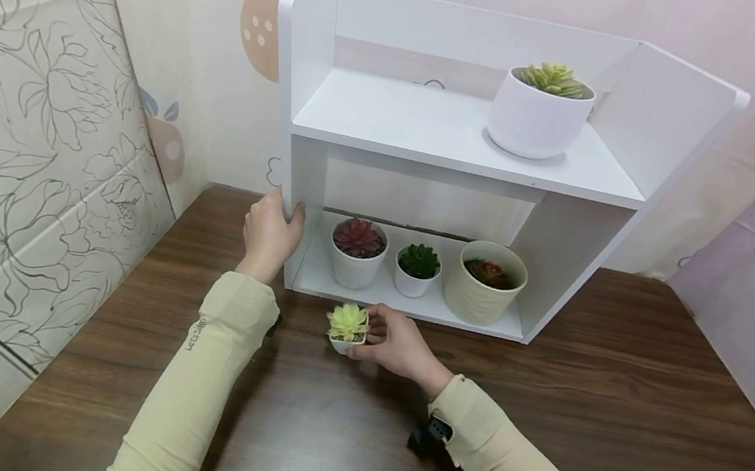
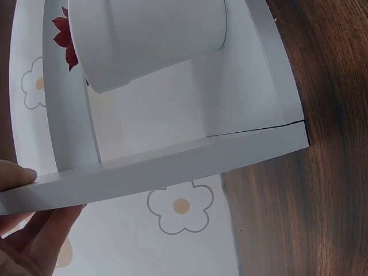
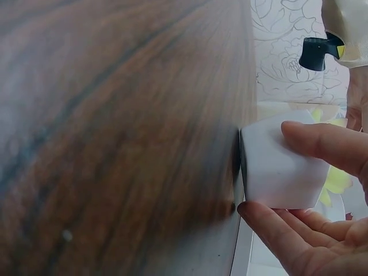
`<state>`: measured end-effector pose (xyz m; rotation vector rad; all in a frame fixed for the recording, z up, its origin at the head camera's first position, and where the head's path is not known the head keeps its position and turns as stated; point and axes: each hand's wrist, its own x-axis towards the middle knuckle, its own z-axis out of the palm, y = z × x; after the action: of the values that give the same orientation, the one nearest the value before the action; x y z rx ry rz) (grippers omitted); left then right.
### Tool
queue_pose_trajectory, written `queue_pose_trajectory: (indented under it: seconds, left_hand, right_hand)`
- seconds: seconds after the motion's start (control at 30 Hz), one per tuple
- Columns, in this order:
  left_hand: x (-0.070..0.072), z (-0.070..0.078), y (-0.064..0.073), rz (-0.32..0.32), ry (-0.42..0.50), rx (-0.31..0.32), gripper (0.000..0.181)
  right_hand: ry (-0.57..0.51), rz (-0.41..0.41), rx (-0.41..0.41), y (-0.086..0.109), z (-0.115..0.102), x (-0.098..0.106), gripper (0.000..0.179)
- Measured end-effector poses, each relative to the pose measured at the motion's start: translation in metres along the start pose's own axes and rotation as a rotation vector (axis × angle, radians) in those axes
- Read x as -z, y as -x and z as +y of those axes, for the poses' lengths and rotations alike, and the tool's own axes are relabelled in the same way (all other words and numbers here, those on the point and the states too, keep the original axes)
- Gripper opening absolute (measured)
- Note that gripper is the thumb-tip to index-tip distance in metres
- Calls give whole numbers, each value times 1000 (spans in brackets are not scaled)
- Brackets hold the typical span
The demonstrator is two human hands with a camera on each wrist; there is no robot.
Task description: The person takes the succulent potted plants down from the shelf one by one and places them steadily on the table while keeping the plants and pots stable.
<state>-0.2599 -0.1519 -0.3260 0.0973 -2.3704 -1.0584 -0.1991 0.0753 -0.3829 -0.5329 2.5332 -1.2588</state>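
Observation:
In the head view my right hand (image 1: 401, 342) grips a small white pot with a yellow-green succulent (image 1: 348, 322) in front of the shelf. The right wrist view shows thumb and fingers on opposite sides of the white pot (image 3: 284, 167), its base close to the table. My left hand (image 1: 271, 232) holds the left side panel of the white shelf (image 1: 468, 166), thumb inside and fingers outside. On the lower board stand a red succulent in a white pot (image 1: 356, 265), a dark green succulent in a small white pot (image 1: 410, 283) and a reddish succulent in a cream pot (image 1: 480, 304).
A larger white pot with a green succulent (image 1: 536, 125) stands at the right of the upper board. The shelf rests toward the back of the brown wooden table (image 1: 318, 438). Patterned coverings (image 1: 25, 93) rise behind and at both sides.

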Motion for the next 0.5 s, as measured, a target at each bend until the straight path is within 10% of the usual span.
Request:
queue_pose_trajectory:
  seconds: [0.5]
  left_hand:
    - [1, 1, 0, -2, 7, -1, 31]
  right_hand:
    - [10, 6, 0, 1, 2, 1, 52]
